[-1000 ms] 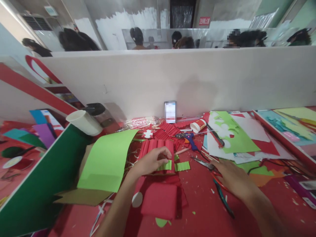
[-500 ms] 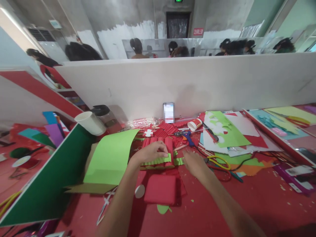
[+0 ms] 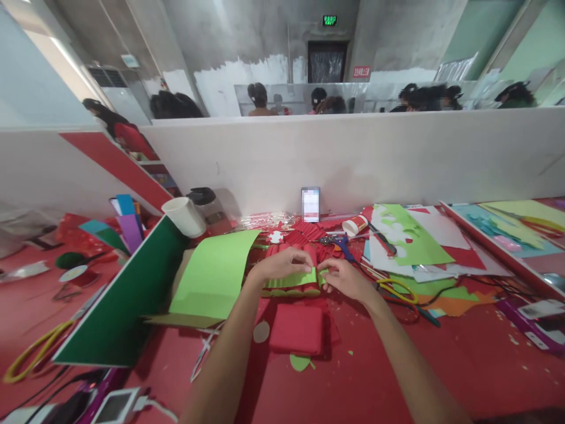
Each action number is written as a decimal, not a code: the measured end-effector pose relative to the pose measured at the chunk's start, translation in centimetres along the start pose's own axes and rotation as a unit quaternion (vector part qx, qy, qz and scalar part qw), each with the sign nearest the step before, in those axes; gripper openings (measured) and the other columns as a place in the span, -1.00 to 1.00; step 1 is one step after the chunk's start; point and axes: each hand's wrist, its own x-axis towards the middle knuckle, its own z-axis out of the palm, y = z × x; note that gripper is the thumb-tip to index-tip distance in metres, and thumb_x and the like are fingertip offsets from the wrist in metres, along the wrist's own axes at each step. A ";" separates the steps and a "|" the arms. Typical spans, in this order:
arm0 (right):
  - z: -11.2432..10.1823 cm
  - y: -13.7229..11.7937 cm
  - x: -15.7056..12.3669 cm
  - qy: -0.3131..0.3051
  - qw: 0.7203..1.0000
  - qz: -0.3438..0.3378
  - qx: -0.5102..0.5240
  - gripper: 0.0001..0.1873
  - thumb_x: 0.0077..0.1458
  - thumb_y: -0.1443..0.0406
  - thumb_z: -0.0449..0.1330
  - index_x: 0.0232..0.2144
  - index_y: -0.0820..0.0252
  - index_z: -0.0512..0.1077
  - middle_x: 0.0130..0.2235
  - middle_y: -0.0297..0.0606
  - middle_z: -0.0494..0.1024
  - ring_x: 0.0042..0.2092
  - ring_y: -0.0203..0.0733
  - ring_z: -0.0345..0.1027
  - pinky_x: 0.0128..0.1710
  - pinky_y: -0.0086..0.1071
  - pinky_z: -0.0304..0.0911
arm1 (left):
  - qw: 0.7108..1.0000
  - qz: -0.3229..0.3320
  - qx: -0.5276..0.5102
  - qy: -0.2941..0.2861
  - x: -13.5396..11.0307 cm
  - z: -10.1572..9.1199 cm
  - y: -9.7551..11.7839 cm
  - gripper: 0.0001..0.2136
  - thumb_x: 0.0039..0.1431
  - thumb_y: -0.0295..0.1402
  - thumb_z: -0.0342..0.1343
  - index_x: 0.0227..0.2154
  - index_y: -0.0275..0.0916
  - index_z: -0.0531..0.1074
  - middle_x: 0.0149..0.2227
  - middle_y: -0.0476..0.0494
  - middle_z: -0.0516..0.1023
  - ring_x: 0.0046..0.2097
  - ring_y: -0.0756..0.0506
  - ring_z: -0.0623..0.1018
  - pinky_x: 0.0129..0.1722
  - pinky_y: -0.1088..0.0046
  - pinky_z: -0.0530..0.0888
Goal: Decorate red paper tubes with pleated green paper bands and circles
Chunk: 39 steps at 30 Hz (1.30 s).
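Green EXIT sign (image 3: 329, 20), hands (image 3: 346, 280) at green strip (image 3: 298, 278)

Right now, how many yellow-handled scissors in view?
3: left scissors, left of the green board; middle scissors, right of the right hand; far-right scissors, on yellow paper. More may be hidden.

Phone (image 3: 311, 205) — upright before white partition (image 3: 260, 162) | white cup (image 3: 183, 215) — beside dark-lidded container (image 3: 210, 207) | green exit sign (image 3: 329, 20) above dark doorway (image 3: 326, 62) | red wall sign (image 3: 361, 72) | people (image 3: 258, 98) beyond the partition
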 end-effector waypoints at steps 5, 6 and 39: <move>1.0 -0.2 0.4 -0.055 0.995 -0.044 0.067 -0.66 0.01 0.29 0.25 -0.12 0.25 0.45 -0.41 -0.31 0.55 -0.35 -0.21 0.48 -0.36 -0.43 0.30 | 1.000 -0.004 -0.002 0.012 0.0 0.4 -0.4 -0.77 0.19 -0.20 0.11 -0.31 -0.29 0.49 -0.37 -0.08 0.52 -0.34 -0.03 0.47 -0.33 0.50 0.38; 1.0 -0.2 0.4 -0.069 0.994 -0.044 0.072 -0.64 0.00 0.29 0.26 -0.10 0.25 0.44 -0.37 -0.30 0.56 -0.32 -0.20 0.48 -0.33 -0.43 0.31 | 1.000 -0.007 0.000 0.017 -0.2 0.3 -0.3 -0.78 0.20 -0.21 0.10 -0.32 -0.29 0.48 -0.37 -0.08 0.52 -0.34 -0.03 0.46 -0.34 0.50 0.38; 1.8 1.1 3.2 -0.064 0.989 -0.114 0.069 -0.79 0.04 0.31 0.25 -0.22 0.22 0.52 -0.23 -0.19 0.59 -0.16 -0.11 0.44 -0.21 -0.34 0.30 | 0.871 -0.050 0.373 0.317 -6.1 6.0 -0.6 -0.79 0.33 -0.38 -0.07 -0.21 -0.23 0.48 -0.29 -0.14 0.46 -0.28 -0.07 0.48 -0.23 0.42 0.41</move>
